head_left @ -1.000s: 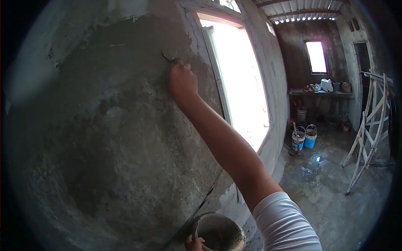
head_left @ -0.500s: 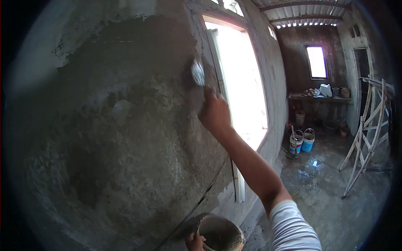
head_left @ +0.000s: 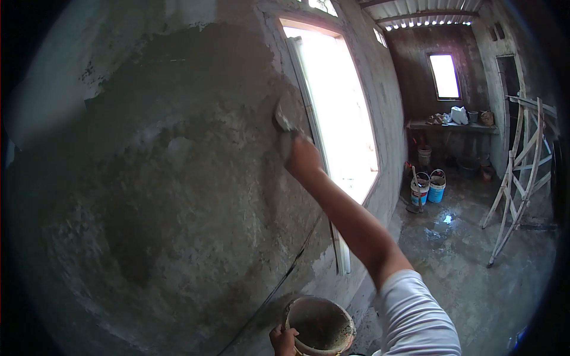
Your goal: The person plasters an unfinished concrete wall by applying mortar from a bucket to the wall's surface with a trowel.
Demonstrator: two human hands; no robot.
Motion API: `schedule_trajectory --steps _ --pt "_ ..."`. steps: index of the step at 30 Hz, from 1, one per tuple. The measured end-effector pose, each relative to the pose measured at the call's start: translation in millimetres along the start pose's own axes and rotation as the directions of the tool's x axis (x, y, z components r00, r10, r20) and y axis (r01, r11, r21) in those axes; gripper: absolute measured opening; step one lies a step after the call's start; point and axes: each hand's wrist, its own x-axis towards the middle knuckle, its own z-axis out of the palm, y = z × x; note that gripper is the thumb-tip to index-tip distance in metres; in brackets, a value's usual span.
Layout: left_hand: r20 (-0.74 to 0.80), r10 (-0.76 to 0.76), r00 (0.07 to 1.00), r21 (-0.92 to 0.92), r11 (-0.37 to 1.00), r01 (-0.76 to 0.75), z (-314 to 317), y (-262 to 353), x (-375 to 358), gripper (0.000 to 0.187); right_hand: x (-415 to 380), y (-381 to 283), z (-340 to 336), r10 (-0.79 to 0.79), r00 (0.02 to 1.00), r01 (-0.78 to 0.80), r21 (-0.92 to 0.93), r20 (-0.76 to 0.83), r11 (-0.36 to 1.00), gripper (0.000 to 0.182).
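Note:
My right hand (head_left: 303,155) is closed around the handle of a trowel (head_left: 285,117), its blade up at the rough plastered wall (head_left: 196,196), just left of the window opening. A darker, damp-looking patch of plaster (head_left: 208,65) spreads over the upper wall. Low in the view, my left hand (head_left: 282,340) grips the rim of a bucket (head_left: 291,311) with some grey mortar-like material inside. The bucket stands out close to the wall, tilted so its mouth shows.
A pale strip (head_left: 309,89) runs along the bright window (head_left: 344,118). A dark cable (head_left: 279,285) crosses the lower wall. Two buckets (head_left: 436,188) stand on the wet floor (head_left: 451,255). At right is a wooden trestle (head_left: 516,178); at the back, a shelf (head_left: 445,126) holds bags.
The trowel has moved slightly down along the wall with my right hand. The bucket and my left hand show a little higher and further right. The view has shifted slightly.

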Motion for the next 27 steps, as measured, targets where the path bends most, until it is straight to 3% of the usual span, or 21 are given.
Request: schedule_trajectory --steps 2,3,4,5,6,7,9,12,13,14,15,16,17,19,22,23,25,26,27 --pt "0.017 -0.115 0.993 0.069 0.991 0.114 -13 -6 -2 0.027 -68 39 -20 -0.051 0.998 0.052 -0.016 0.048 0.999 0.046" --pt "0.018 -0.121 0.992 0.064 0.991 0.12 -15 -8 -2 0.027 -107 60 -26 -0.146 0.989 0.148 0.088 -0.029 0.985 0.052" --pt "0.029 -0.106 0.994 0.06 0.993 0.104 -18 -8 -4 0.024 -146 79 -39 -0.197 0.98 0.192 0.151 0.017 0.97 0.056" --pt "0.036 -0.094 0.995 0.053 0.994 0.092 -19 -9 -8 0.022 -193 93 -51 -0.127 0.991 0.119 0.189 0.031 0.975 0.058" --pt "0.038 -0.102 0.994 0.049 0.994 0.1 -14 -3 -8 0.022 -233 103 -68 -0.171 0.985 0.162 0.217 0.026 0.963 0.059" --pt "0.045 -0.134 0.99 0.121 0.984 0.128 -14 4 -10 0.018 -276 109 -91 -0.125 0.992 0.119 0.319 -0.002 0.94 0.058" --pt "0.06 -0.169 0.984 0.218 0.964 0.152 -17 12 -17 0.015 -363 127 -116 0.164 0.964 -0.244 0.449 0.211 0.859 0.052" --pt "0.16 -0.146 0.976 0.311 0.946 0.09 -17 15 -24 0.017 -464 126 -173 0.331 0.867 -0.48 0.442 0.373 0.757 0.048" --pt "0.203 -0.136 0.97 0.376 0.925 0.051 -13 25 -28 0.018 -488 120 -195 0.484 0.686 -0.721 0.424 0.543 0.547 0.047" --pt "0.249 -0.138 0.959 0.439 0.898 0.015 -9 33 -32 0.02 -513 113 -213 0.573 0.445 -0.895 0.346 0.688 0.281 0.047" --pt "0.287 -0.135 0.948 0.507 0.862 -0.031 -8 32 -29 0.02 -532 107 -224 0.6 0.385 -0.923 0.299 0.701 0.242 0.047" --pt "0.329 -0.14 0.934 0.566 0.821 -0.076 -8 31 -26 0.021 -544 100 -232 0.574 0.349 -0.923 0.376 0.741 0.076 0.047" --pt "0.363 -0.166 0.917 0.483 0.875 -0.033 0 37 -31 0.019 -556 95 -240 0.546 0.325 -0.892 0.442 0.772 -0.093 0.048" --pt "0.413 -0.153 0.898 0.39 0.921 -0.022 14 32 -31 0.011 -581 97 -246 0.572 0.243 -0.915 0.381 0.783 -0.133 0.045" --pt "0.461 -0.104 0.882 0.412 0.904 -0.109 28 28 -24 0.012 -577 109 -249 0.503 0.201 -0.973 0.23 0.841 0.006 0.032" --pt "0.503 -0.073 0.861 0.428 0.887 -0.175 33 29 -26 0.019 -574 114 -246 0.492 0.214 -0.976 0.206 0.844 0.072 0.033" --pt "0.485 -0.099 0.869 0.444 0.884 -0.147 50 40 -28 0.028 -570 136 -237 0.511 0.305 -0.94 0.169 0.803 0.296 0.032" --pt "0.527 -0.103 0.844 0.456 0.872 -0.178 55 42 -30 0.027 -562 147 -239 0.49 0.287 -0.944 0.156 0.823 0.291 0.032" --pt "0.569 -0.114 0.815 0.469 0.859 -0.208 64 48 -32 0.026 -545 158 -237 0.448 0.42 -0.8 0.09 0.789 0.593 0.033"
